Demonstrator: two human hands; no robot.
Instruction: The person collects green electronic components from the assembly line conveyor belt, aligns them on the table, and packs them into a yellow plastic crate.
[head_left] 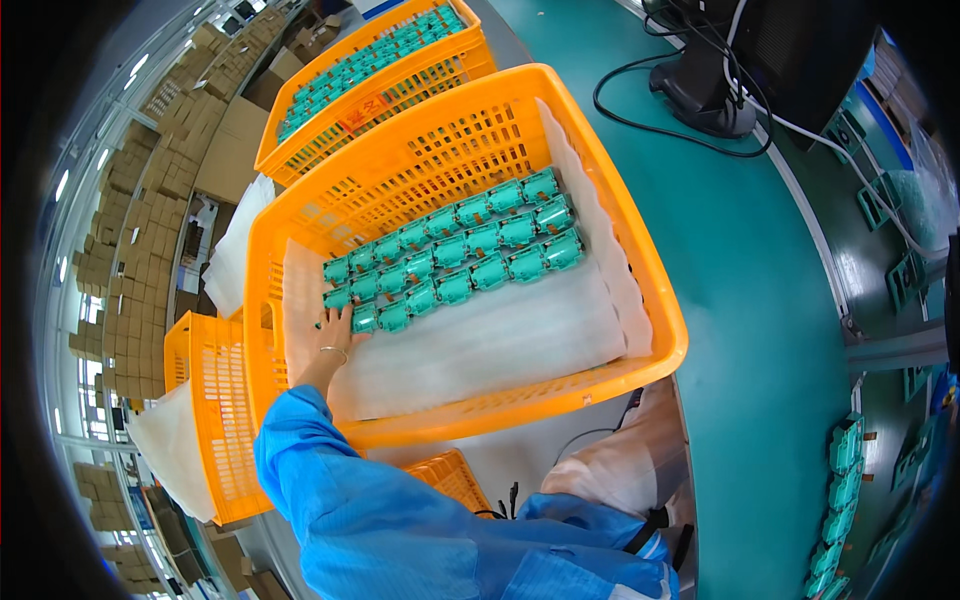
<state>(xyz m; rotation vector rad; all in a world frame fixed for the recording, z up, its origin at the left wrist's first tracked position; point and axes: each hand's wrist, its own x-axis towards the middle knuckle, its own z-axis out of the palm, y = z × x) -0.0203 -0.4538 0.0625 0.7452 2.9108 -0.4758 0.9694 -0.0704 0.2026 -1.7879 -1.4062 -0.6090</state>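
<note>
While green worktop (pixel 740 260) right of orange crate (pixel 650 278), brown cartons (pixel 145 270) far left

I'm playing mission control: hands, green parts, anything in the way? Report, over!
Left hand spread at left end of nearest row; right hand unseen. Green parts: three rows, orange basket. Left basket wall close by.
</note>
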